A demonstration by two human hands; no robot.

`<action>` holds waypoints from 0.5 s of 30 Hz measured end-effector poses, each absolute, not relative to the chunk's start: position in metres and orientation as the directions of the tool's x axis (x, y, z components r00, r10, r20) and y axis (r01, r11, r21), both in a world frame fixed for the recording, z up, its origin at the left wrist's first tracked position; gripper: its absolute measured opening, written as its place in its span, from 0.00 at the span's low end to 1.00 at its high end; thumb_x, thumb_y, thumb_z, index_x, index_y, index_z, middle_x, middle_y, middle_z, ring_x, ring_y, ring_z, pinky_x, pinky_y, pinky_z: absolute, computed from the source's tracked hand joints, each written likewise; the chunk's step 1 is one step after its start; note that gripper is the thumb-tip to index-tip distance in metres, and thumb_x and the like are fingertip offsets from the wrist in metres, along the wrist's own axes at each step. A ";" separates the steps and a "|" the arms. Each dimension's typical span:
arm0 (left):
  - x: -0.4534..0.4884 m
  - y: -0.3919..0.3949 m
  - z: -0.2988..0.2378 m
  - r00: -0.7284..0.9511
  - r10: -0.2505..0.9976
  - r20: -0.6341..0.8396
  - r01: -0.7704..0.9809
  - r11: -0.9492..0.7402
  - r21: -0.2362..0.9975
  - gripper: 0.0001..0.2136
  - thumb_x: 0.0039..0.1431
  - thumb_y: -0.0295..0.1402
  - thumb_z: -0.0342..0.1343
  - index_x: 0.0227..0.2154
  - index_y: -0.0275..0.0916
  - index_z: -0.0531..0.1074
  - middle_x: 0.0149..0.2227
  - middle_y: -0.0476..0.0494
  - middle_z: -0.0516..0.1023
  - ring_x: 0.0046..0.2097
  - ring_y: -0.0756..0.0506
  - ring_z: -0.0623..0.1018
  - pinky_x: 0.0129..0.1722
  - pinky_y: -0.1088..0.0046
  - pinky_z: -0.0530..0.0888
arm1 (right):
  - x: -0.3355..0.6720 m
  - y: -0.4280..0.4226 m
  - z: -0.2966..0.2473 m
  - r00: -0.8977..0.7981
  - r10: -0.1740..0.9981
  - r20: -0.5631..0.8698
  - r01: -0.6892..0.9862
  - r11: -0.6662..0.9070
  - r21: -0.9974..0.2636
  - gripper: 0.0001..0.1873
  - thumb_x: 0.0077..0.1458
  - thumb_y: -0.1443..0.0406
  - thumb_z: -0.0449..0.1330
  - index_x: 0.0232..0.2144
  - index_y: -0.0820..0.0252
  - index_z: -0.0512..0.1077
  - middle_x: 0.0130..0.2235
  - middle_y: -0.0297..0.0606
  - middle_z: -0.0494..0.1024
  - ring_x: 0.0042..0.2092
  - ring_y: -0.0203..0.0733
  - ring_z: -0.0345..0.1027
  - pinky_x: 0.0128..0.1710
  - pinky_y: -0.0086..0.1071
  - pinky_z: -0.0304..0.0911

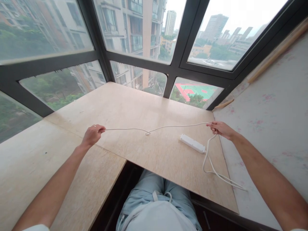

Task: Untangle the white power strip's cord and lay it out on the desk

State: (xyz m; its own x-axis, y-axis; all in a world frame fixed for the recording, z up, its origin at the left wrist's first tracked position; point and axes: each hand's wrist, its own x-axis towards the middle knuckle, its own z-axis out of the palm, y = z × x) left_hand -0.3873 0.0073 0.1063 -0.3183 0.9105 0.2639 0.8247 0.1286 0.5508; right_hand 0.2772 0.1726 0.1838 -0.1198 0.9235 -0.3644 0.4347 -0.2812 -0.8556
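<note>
A white cord (127, 129) stretches between my two hands above the pale desktop, with a small loop or knot near its middle. My left hand (92, 134) is closed in a pinch on one part of it. At the right, near the wall, my right hand (221, 130) grips another part with closed fingers. From there the cord hangs down and lies in loose loops by the desk's right edge. It runs to a white power strip (192, 143), which lies underside up or on its side; I cannot tell which.
The pale marbled desktop (144, 109) forms an L, with a cut-out (130, 170) where my legs are. Dark-framed windows (178, 51) rise behind it. A wall with flowered paper (267, 122) borders the right side, and a strip of it peels near the window corner.
</note>
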 end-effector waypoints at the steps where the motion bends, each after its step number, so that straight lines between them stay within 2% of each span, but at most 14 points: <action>1: -0.387 0.006 0.098 -0.318 0.912 0.258 0.821 0.129 0.556 0.04 0.43 0.26 0.59 0.20 0.42 0.71 0.26 0.42 0.76 0.35 0.38 0.75 0.43 0.65 0.68 | 0.275 0.172 0.182 -0.103 0.923 -0.372 0.460 -0.287 -0.840 0.19 0.44 0.55 0.70 0.28 0.62 0.70 0.21 0.28 0.64 0.20 0.27 0.54 0.19 0.26 0.55; 3: -0.385 0.004 0.084 -0.312 0.919 0.242 0.811 0.124 0.572 0.04 0.42 0.27 0.59 0.20 0.43 0.71 0.27 0.41 0.76 0.35 0.37 0.76 0.42 0.64 0.68 | 0.267 0.169 0.176 -0.079 0.906 -0.415 0.547 -0.308 -0.778 0.18 0.45 0.55 0.69 0.27 0.62 0.68 0.23 0.32 0.69 0.22 0.30 0.61 0.22 0.26 0.61; 5: -0.384 0.001 0.071 -0.300 0.927 0.222 0.795 0.115 0.595 0.04 0.41 0.28 0.61 0.20 0.44 0.72 0.26 0.41 0.77 0.33 0.37 0.76 0.41 0.64 0.68 | 0.258 0.167 0.168 -0.051 0.873 -0.486 0.669 -0.331 -0.665 0.16 0.50 0.57 0.66 0.27 0.61 0.67 0.27 0.37 0.74 0.25 0.32 0.68 0.26 0.27 0.67; 7: -0.381 -0.002 0.061 -0.285 0.935 0.211 0.773 0.094 0.628 0.05 0.38 0.29 0.62 0.20 0.44 0.72 0.25 0.42 0.77 0.31 0.38 0.75 0.39 0.66 0.68 | 0.247 0.165 0.157 -0.016 0.832 -0.554 0.774 -0.340 -0.534 0.12 0.53 0.60 0.63 0.26 0.61 0.66 0.29 0.40 0.77 0.28 0.34 0.72 0.29 0.28 0.69; 10: -0.378 -0.009 0.051 -0.248 0.949 0.198 0.753 0.060 0.655 0.05 0.37 0.31 0.62 0.18 0.45 0.71 0.23 0.43 0.76 0.29 0.39 0.74 0.37 0.67 0.69 | 0.233 0.163 0.139 0.030 0.785 -0.619 0.870 -0.325 -0.370 0.11 0.53 0.64 0.62 0.22 0.62 0.67 0.27 0.43 0.77 0.28 0.38 0.74 0.29 0.30 0.69; 13: -0.377 -0.016 0.048 -0.176 0.972 0.158 0.811 0.052 0.583 0.02 0.41 0.34 0.58 0.21 0.44 0.71 0.26 0.42 0.77 0.33 0.38 0.75 0.39 0.65 0.71 | 0.221 0.164 0.127 0.066 0.775 -0.629 0.949 -0.243 -0.199 0.10 0.51 0.67 0.62 0.19 0.64 0.69 0.23 0.45 0.76 0.29 0.45 0.75 0.29 0.34 0.69; 15: -0.379 -0.020 0.049 -0.097 0.989 0.110 0.875 0.032 0.483 0.05 0.45 0.34 0.54 0.26 0.43 0.73 0.31 0.40 0.79 0.38 0.37 0.77 0.42 0.63 0.71 | 0.212 0.164 0.125 0.063 0.815 -0.576 0.984 -0.148 -0.102 0.07 0.49 0.69 0.61 0.21 0.65 0.71 0.26 0.48 0.77 0.34 0.51 0.77 0.33 0.39 0.69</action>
